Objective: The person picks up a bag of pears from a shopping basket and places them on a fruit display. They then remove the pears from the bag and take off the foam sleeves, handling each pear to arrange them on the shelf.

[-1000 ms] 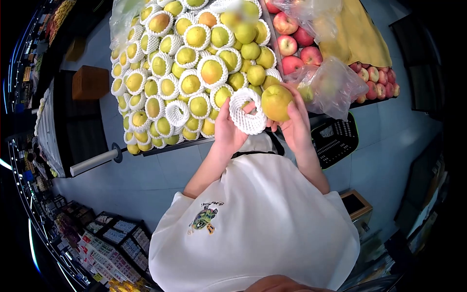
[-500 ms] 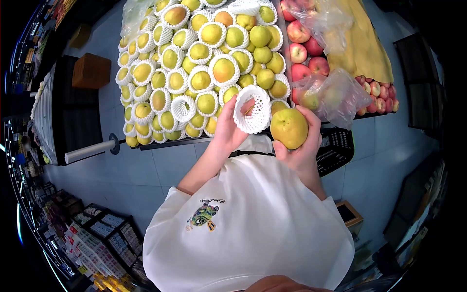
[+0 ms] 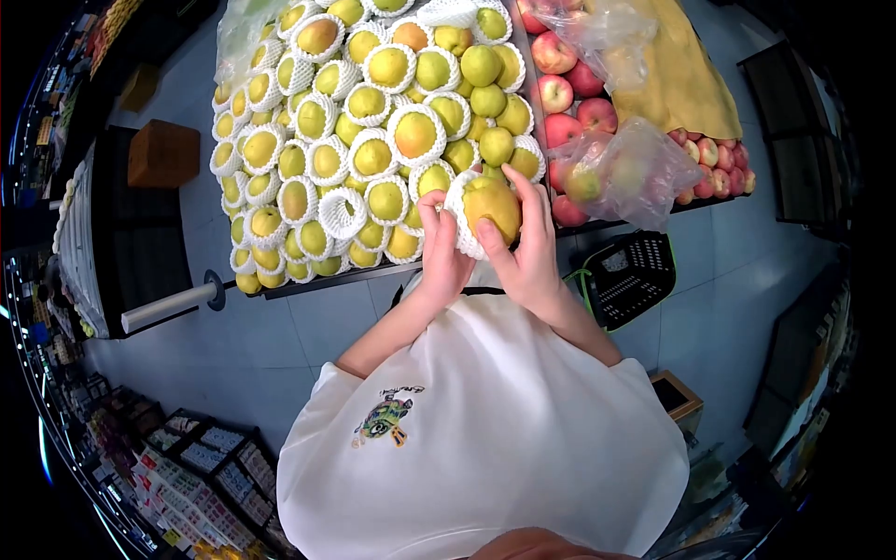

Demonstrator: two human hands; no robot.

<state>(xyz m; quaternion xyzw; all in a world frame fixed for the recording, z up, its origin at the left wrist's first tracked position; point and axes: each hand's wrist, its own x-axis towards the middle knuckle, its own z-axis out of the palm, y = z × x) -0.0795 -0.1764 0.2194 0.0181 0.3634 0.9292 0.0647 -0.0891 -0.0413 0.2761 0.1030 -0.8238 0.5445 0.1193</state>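
A yellow-green pear [image 3: 492, 207] sits partly inside a white foam net [image 3: 464, 241] in front of my chest. My left hand [image 3: 442, 252] is closed round the net's left side. My right hand [image 3: 530, 250] grips the pear from the right, with the thumb on its face and fingers over its top. Just beyond my hands is a display of pears [image 3: 373, 157], most in white foam nets and several bare. An empty foam net [image 3: 343, 214] lies among them, left of my hands.
Red apples [image 3: 563, 131] lie right of the pears, with clear plastic bags [image 3: 635, 177] and a yellow cloth [image 3: 686, 84] over part of them. A black basket [image 3: 639, 280] stands below the display at right. A white roll [image 3: 168, 308] juts out at left.
My right hand has brought the pear leftward into the foam net, which my left hand holds. The two hands were apart before and now meet round the fruit. The view has shifted slightly.
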